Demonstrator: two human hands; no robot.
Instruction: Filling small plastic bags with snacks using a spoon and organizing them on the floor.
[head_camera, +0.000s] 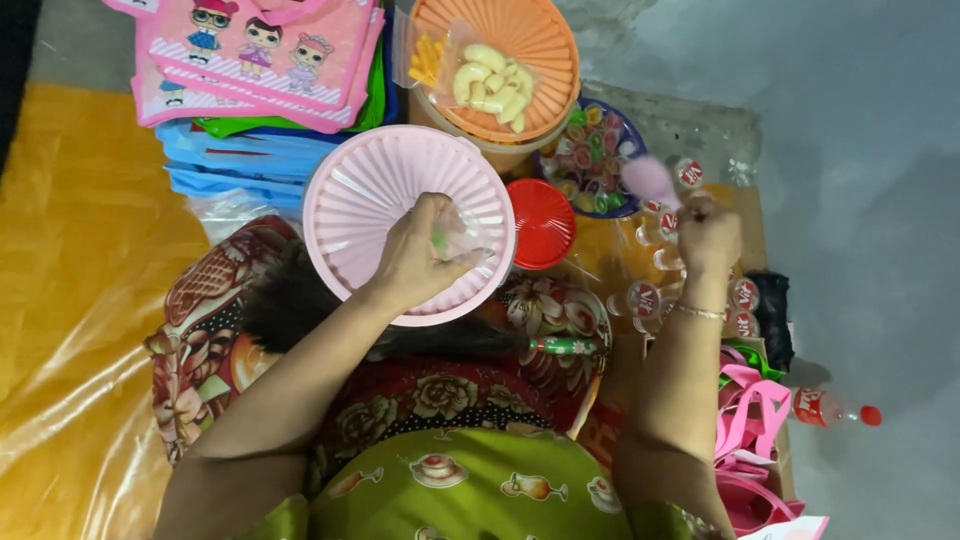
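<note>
A small clear bag (462, 240) is pinched in the left hand (420, 255) over the pink lid (360, 200); a blurred pink object (650, 180) is gripped by the right hand (708, 235) further right.

left hand (415, 255) pinched shut; right hand (708, 235) fisted, raised

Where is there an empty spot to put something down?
Bare grey floor lies right of the bowl of sweets, and the yellow sheet left of the pink lid is free. It is crowded between the left hand and the right hand: lids, small cups.
</note>
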